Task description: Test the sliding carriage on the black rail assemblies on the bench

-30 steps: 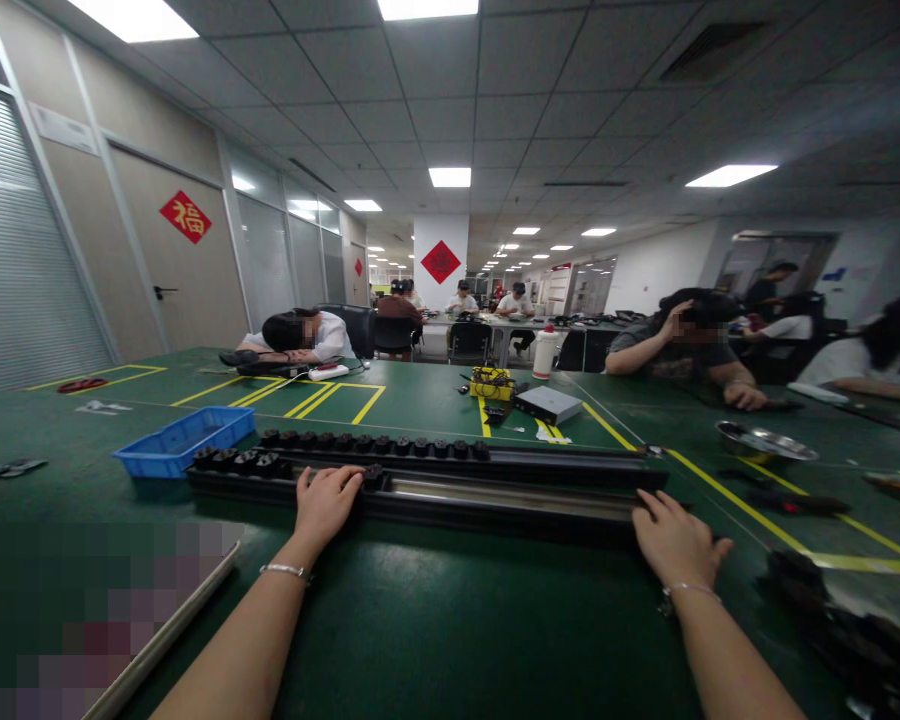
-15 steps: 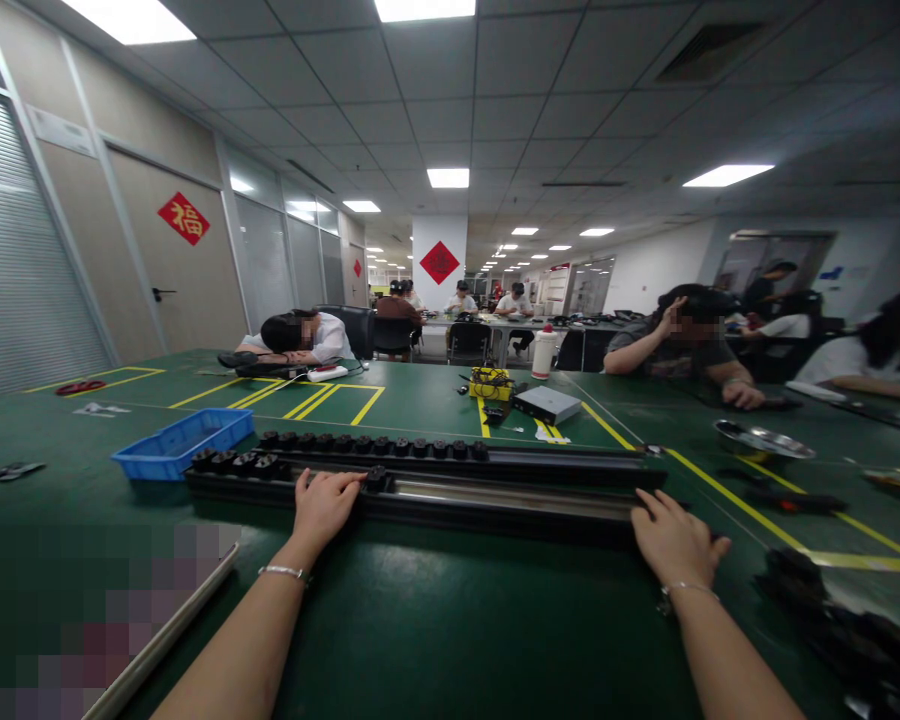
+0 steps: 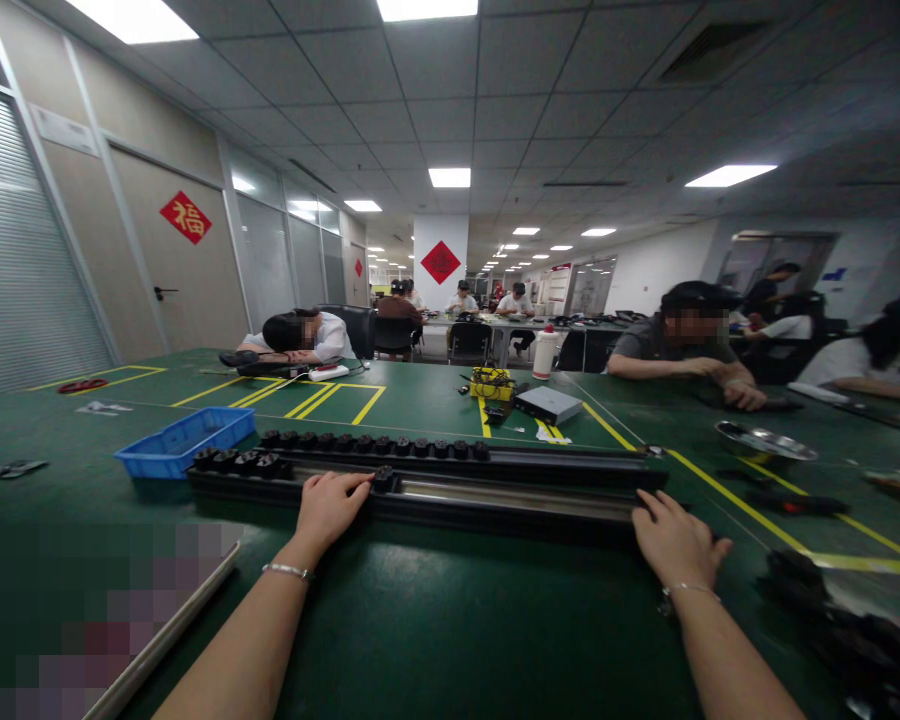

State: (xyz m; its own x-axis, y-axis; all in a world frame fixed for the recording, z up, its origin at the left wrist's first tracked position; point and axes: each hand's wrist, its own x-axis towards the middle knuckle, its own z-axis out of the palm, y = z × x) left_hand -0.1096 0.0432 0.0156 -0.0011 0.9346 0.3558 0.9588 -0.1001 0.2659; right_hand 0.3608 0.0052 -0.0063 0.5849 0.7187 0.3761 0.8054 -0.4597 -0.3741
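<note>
A long black track rail (image 3: 510, 505) with a pale metal channel along its top lies across the table in front of me. My left hand (image 3: 331, 510) rests over it, fingers stretched to the right, fingertips against a black socket module (image 3: 383, 479) in the channel; the thumb is hidden. My right hand (image 3: 676, 535) grips the rail's right end, fingers over the top and thumb out to the side. Several more black modules (image 3: 246, 463) sit at the rail's left end. Behind lies a second black rail (image 3: 570, 460), its left part lined with similar modules.
A blue tray (image 3: 187, 445) stands behind the rail's left end. Farther back are a yellow object with cables (image 3: 493, 382), a grey box (image 3: 547, 404) and a white bottle (image 3: 545, 354). At right lie a metal dish (image 3: 765, 443) and dark items (image 3: 847, 620). Other people sit around.
My left hand and the socket module have shifted slightly right along the rail. My right hand keeps its place. A person across the table has lowered a hand from their head.
</note>
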